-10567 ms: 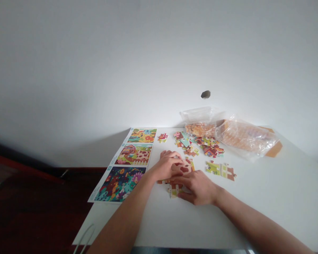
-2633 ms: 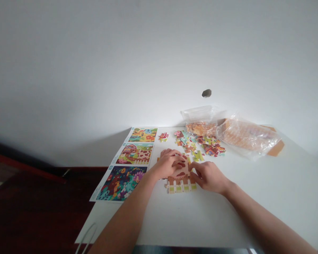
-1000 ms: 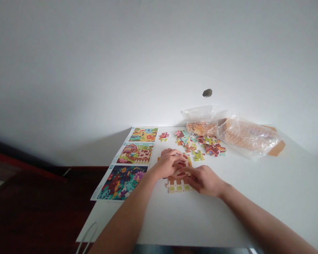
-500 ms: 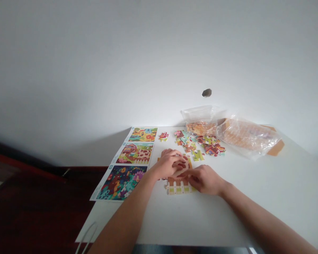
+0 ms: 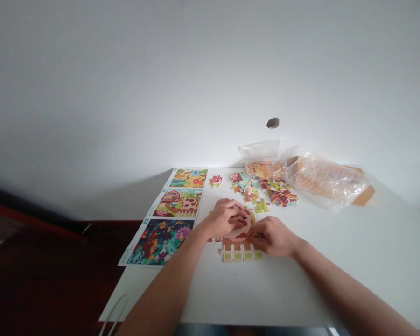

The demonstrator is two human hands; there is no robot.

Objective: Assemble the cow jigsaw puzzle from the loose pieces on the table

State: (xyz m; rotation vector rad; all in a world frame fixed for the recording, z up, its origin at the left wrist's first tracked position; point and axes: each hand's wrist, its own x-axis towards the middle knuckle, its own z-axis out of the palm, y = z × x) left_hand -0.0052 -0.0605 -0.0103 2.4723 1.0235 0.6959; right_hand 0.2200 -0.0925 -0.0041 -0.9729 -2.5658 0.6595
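Observation:
A partly joined jigsaw puzzle (image 5: 240, 227) lies on the table between my hands, showing a spotted cow with a white fence along its near edge. My left hand (image 5: 226, 218) rests over its left side, fingers stretched across the cow part and apart from each other. At the right edge, my right hand (image 5: 270, 237) has its thumb and fingers curled together on a puzzle piece; the hand covers most of that piece. Past the joined part lies a heap of loose puzzle pieces (image 5: 280, 192), and one red and green piece (image 5: 216, 181) sits by itself.
A reference sheet (image 5: 156, 212) with three printed pictures lies at the table's left edge. Clear plastic bags (image 5: 331, 184), one holding orange pieces, stand against the wall with orange card. A white cable (image 5: 116, 312) hangs by the near left corner.
The fence part of the puzzle has shifted slightly right and toward me. My right fingers have drawn back from the cow to the puzzle's right edge. My left hand has barely moved.

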